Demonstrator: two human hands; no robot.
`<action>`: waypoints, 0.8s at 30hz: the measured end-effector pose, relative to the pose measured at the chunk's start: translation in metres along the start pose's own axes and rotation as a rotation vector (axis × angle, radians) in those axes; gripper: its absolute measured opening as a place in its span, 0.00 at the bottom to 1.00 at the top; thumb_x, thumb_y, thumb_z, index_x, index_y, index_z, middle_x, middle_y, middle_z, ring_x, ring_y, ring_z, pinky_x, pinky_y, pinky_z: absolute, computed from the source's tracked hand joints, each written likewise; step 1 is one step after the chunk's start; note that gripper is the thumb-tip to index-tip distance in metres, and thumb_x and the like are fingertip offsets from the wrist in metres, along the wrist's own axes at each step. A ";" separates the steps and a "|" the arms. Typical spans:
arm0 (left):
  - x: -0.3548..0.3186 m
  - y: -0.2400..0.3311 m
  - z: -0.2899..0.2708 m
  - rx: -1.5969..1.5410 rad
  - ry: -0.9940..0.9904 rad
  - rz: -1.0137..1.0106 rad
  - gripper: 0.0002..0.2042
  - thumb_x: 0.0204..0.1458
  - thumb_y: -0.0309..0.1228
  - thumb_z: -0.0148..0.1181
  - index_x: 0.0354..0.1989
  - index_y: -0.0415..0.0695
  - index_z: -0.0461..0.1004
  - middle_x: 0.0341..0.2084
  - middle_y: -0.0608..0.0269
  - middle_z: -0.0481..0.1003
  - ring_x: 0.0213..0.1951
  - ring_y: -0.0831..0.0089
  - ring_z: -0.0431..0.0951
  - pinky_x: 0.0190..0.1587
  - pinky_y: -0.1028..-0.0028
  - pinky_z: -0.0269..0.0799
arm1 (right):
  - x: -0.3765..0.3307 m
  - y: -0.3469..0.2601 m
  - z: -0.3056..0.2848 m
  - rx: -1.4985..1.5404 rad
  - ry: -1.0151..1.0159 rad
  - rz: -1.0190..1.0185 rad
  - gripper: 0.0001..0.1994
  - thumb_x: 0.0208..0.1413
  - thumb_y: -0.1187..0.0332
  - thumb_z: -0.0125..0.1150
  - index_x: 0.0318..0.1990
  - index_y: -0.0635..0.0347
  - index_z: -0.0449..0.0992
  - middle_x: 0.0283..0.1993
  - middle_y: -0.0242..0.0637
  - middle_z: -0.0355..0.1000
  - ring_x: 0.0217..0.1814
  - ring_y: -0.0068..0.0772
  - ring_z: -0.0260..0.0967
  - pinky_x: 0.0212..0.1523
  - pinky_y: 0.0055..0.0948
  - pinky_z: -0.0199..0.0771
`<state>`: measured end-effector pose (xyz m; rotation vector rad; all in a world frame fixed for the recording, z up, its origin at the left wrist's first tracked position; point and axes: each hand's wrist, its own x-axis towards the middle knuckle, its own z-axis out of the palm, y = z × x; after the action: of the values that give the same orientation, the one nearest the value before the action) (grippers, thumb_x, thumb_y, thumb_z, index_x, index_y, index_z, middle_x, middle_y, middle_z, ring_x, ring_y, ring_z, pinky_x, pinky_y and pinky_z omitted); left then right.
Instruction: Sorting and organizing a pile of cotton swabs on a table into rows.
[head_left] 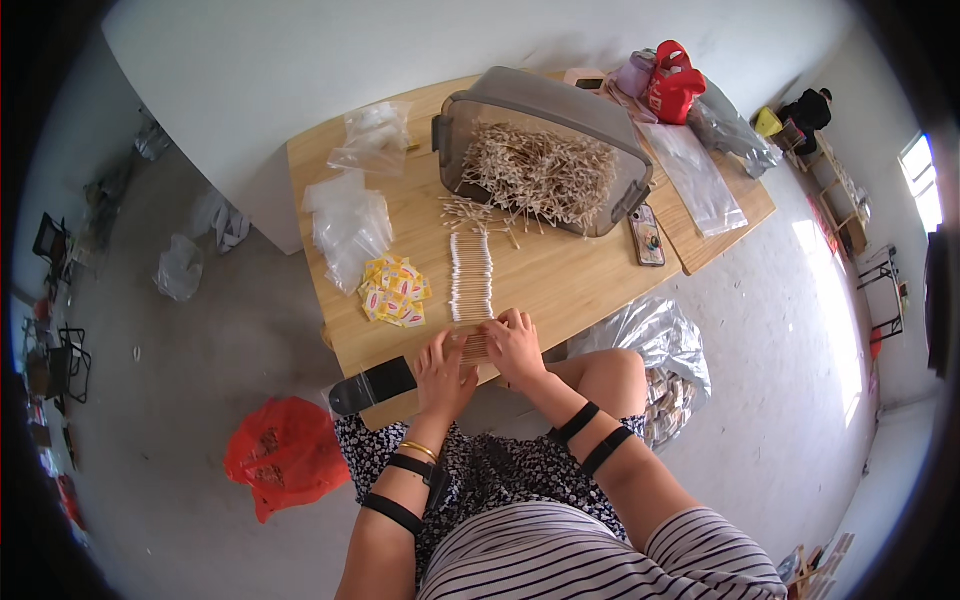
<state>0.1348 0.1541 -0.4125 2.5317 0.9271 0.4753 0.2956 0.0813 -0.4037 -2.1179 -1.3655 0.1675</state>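
On the wooden table, a neat row of cotton swabs (472, 280) with wooden sticks and white tips runs toward me, the sticks lying crosswise. At its near end, my left hand (440, 365) and my right hand (515, 347) press in from opposite sides, their curled fingers closed on the ends of a group of swabs (476, 348). Beyond the row, a grey translucent bin (560, 100) lies tipped on its side, its opening toward me. A large heap of loose cotton swabs (540, 170) fills it and spills onto the table.
Small yellow-and-white labels (395, 290) are piled left of the row, beside clear plastic bags (350, 225). A black strip (373, 385) lies at the near left corner. A phone (647, 236) rests right of the bin. Red (285, 455) and clear bags (670, 400) flank the table below.
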 end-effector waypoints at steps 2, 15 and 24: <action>-0.001 0.000 0.000 0.009 0.001 -0.005 0.32 0.48 0.38 0.68 0.65 0.54 0.69 0.64 0.55 0.62 0.62 0.48 0.64 0.64 0.50 0.60 | 0.002 0.002 -0.002 -0.015 0.016 0.006 0.16 0.49 0.70 0.62 0.48 0.52 0.80 0.47 0.41 0.68 0.53 0.48 0.66 0.57 0.45 0.68; -0.001 -0.009 -0.011 -0.037 0.083 0.092 0.30 0.61 0.46 0.55 0.69 0.43 0.63 0.65 0.51 0.63 0.67 0.48 0.61 0.67 0.49 0.55 | -0.038 0.000 -0.012 -0.056 -0.162 -0.103 0.40 0.56 0.54 0.62 0.72 0.64 0.56 0.75 0.46 0.55 0.79 0.47 0.48 0.77 0.47 0.46; 0.000 0.001 -0.002 0.171 -0.015 0.172 0.30 0.66 0.50 0.46 0.69 0.42 0.63 0.64 0.51 0.63 0.68 0.50 0.58 0.71 0.48 0.49 | -0.041 -0.009 0.006 -0.152 -0.151 -0.114 0.44 0.57 0.50 0.59 0.74 0.70 0.51 0.78 0.51 0.48 0.83 0.47 0.39 0.81 0.48 0.35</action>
<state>0.1342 0.1536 -0.4101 2.7813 0.7774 0.4432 0.2674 0.0512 -0.4122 -2.1800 -1.6297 0.1863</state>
